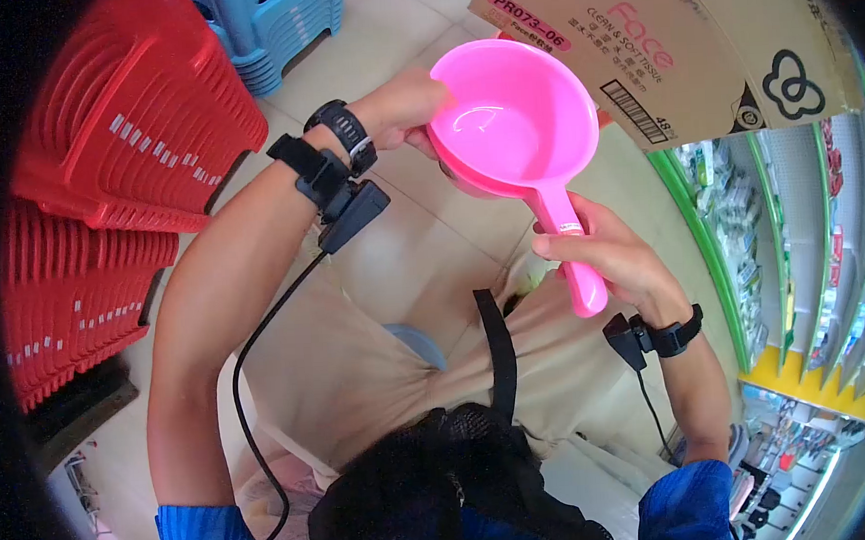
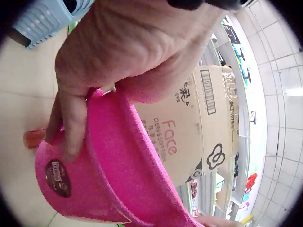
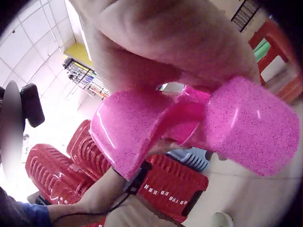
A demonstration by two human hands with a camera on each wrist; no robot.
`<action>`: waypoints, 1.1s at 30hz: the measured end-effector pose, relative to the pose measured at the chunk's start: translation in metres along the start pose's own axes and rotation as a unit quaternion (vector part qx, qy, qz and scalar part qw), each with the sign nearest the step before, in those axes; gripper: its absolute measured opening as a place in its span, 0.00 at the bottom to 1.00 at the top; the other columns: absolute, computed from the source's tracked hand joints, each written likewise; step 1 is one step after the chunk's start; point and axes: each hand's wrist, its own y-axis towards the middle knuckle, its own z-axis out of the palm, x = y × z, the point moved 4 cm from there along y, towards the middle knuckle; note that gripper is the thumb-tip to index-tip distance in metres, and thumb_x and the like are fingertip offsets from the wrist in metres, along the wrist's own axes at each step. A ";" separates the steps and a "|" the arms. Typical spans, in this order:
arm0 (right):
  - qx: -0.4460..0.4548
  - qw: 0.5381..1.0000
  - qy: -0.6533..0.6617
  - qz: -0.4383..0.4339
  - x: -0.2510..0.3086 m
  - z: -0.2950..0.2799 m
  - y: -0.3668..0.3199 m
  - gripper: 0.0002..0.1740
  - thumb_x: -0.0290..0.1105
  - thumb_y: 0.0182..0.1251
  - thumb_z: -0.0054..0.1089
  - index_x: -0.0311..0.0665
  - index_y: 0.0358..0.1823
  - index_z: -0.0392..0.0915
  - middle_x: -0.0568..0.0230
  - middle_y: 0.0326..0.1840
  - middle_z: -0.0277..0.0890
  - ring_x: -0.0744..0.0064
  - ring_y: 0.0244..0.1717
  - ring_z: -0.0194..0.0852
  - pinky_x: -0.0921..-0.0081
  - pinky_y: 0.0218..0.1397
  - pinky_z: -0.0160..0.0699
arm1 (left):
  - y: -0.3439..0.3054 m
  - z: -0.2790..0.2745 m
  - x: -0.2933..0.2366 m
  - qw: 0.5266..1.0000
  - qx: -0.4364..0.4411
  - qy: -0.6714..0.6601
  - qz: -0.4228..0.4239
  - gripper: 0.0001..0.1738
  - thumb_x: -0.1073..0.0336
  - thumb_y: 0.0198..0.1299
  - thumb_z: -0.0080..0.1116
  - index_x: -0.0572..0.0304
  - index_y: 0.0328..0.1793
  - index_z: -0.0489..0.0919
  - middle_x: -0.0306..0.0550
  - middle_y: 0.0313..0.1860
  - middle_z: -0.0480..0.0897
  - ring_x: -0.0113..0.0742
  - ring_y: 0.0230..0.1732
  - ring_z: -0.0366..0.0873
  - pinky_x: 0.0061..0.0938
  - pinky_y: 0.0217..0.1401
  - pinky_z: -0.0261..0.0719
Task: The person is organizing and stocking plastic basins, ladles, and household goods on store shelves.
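A pink plastic dipper (image 1: 533,128) with a round bowl and straight handle is held up in front of the body, its bowl facing the head camera. My left hand (image 1: 400,110) pinches the bowl's rim at the left, thumb on one side and fingers on the outer wall in the left wrist view. A dark oval label (image 2: 58,178) shows on that wall. With the thumb across its top, my right hand (image 1: 619,250) grips the dipper's handle (image 1: 582,277). The right wrist view shows the dipper close up, below the palm.
Stacked red plastic stools (image 1: 141,129) stand at the left, with light-blue ones (image 1: 288,33) behind them. A large cardboard tissue box (image 1: 675,52) is beyond the dipper at the upper right. Green-edged store shelves (image 1: 744,244) line the right side. Pale floor tiles (image 1: 401,223) lie below.
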 end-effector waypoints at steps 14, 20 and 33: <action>0.122 0.858 0.470 0.165 -0.123 -0.038 0.034 0.07 0.28 0.59 0.62 0.35 0.36 0.74 0.65 0.24 0.73 0.72 0.23 0.74 0.73 0.25 0.76 | 0.050 0.063 0.041 0.947 0.102 0.274 -0.133 0.32 0.42 0.73 0.47 0.63 0.67 0.74 0.44 0.49 0.83 0.37 0.46 0.81 0.29 0.46 0.81; 0.094 0.813 0.559 0.132 -0.127 -0.080 0.019 0.08 0.30 0.64 0.61 0.33 0.36 0.73 0.63 0.25 0.74 0.70 0.23 0.76 0.72 0.27 0.78 | 0.063 0.153 -0.064 0.745 0.109 0.596 0.280 0.19 0.59 0.60 0.62 0.61 0.54 0.81 0.52 0.36 0.85 0.53 0.30 0.81 0.34 0.34 0.81; -0.065 0.660 0.726 0.182 -0.145 -0.185 -0.065 0.08 0.28 0.63 0.60 0.33 0.39 0.72 0.59 0.27 0.73 0.67 0.27 0.76 0.67 0.30 0.81 | -0.014 0.267 -0.387 0.545 -0.287 0.590 0.521 0.42 0.53 0.62 0.59 0.74 0.74 0.59 0.64 0.71 0.67 0.61 0.72 0.65 0.49 0.73 0.64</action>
